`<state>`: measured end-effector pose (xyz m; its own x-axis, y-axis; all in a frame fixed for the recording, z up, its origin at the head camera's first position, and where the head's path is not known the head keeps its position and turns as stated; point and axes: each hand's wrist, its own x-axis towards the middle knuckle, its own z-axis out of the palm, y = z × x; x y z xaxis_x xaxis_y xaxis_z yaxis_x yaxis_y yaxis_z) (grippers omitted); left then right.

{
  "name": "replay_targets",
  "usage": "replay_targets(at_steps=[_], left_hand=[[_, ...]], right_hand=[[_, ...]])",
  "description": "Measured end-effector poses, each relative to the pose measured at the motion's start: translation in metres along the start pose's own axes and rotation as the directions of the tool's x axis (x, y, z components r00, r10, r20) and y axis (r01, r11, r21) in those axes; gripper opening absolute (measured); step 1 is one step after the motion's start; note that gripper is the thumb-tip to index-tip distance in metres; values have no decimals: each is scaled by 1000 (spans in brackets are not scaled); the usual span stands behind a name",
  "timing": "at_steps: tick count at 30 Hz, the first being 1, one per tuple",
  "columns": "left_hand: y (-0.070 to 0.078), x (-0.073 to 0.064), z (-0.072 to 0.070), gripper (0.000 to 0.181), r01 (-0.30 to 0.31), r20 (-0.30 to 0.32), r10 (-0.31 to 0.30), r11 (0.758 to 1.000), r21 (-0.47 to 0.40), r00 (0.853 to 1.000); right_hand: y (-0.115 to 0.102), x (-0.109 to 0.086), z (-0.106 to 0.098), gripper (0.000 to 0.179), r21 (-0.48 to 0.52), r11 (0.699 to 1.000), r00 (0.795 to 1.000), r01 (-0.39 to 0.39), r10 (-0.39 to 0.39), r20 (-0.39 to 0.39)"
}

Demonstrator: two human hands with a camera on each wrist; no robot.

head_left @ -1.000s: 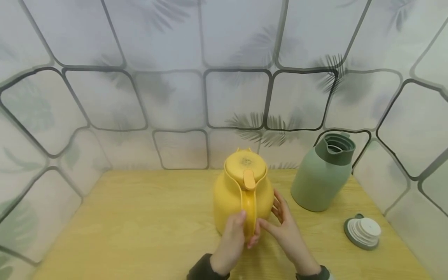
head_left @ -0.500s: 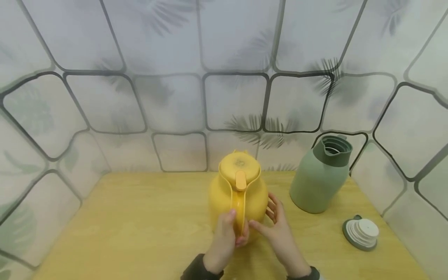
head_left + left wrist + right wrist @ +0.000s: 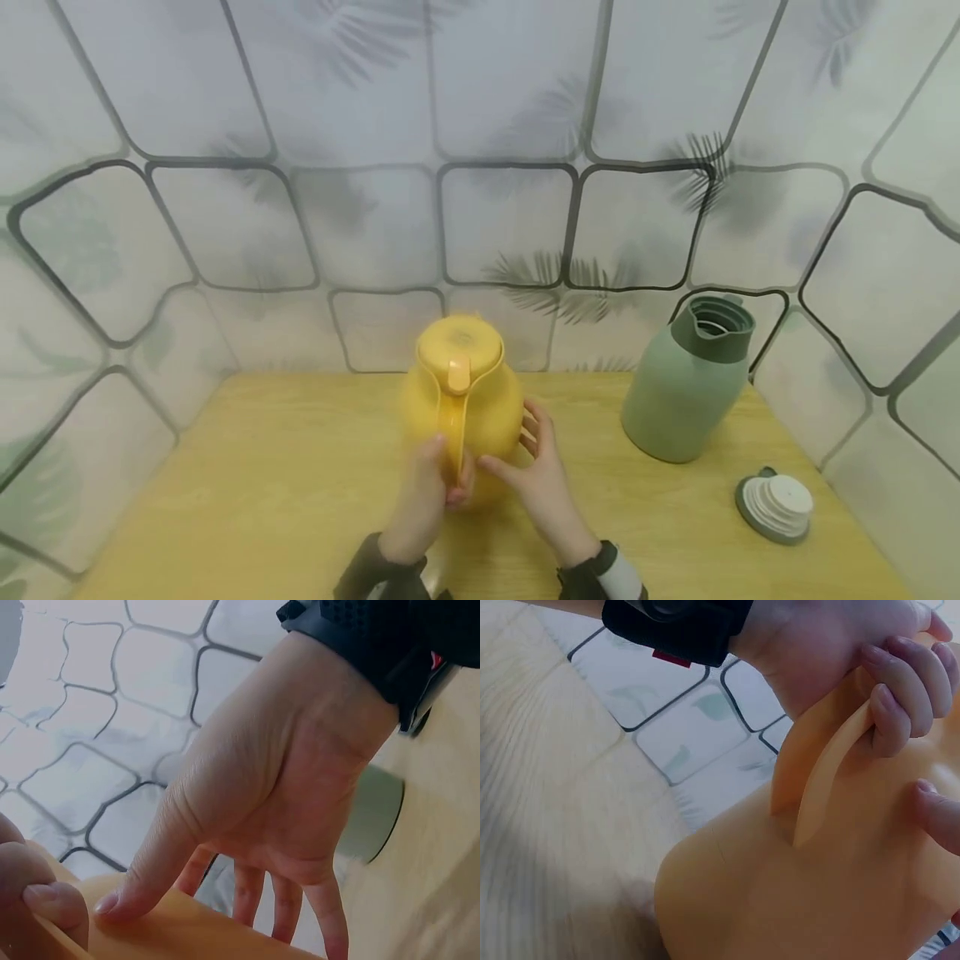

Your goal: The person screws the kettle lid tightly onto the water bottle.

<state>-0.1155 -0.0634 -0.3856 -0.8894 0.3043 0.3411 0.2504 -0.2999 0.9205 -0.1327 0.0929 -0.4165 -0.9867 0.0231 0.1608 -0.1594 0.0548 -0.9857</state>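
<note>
A yellow thermos jug (image 3: pixel 497 408) with its lid on is in the middle of the head view, handle (image 3: pixel 452 425) facing me. My left hand (image 3: pixel 422 500) grips this handle, its curled fingers (image 3: pixel 900 697) showing in the right wrist view. Against the jug's right side rests my right hand (image 3: pixel 546 483), fingers spread and fairly straight, the thumb touching near the handle. The left wrist view shows its palm and extended fingers from the side. The jug's base is hidden behind the hands, so I cannot tell whether it touches the table.
To the right stands a green thermos jug (image 3: pixel 681 404) with its mouth uncovered. In front of it lies a white and dark green stopper lid (image 3: pixel 778 504). The wooden table (image 3: pixel 285 475) meets patterned walls (image 3: pixel 390 333) at the back and sides.
The yellow jug has moved left, with both hands travelling along on it. The left hand's grip and the right hand's touch stay the same. The green jug and lid have stayed put.
</note>
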Motion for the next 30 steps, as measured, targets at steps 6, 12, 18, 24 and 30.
replay_targets(at_steps=[6, 12, 18, 24, 30], left_hand=[[10, 12, -24, 61, -106, -17, 106, 994, 41, 994], [17, 26, -53, 61, -118, -66, 124, 988, 98, 990], [19, 42, -78, 57, -52, -152, 66, 994, 94, 986], [9, 54, -97, 55, -1, -154, -8, 998, -57, 988], [-1, 54, -109, 55, 36, -140, -51, 994, -107, 989]], right_hand=[[-7, 24, 22, 88, 21, 999, 999, 48, -48, 14], [-10, 53, 49, 86, 36, 997, 997, 72, -73, 34], [-8, 76, 69, 89, 49, 997, 997, 60, -62, 35], [1, 89, 83, 90, 28, 998, 999, 48, -48, 2], [-20, 77, 86, 85, 46, 998, 999, 50, -50, 17]])
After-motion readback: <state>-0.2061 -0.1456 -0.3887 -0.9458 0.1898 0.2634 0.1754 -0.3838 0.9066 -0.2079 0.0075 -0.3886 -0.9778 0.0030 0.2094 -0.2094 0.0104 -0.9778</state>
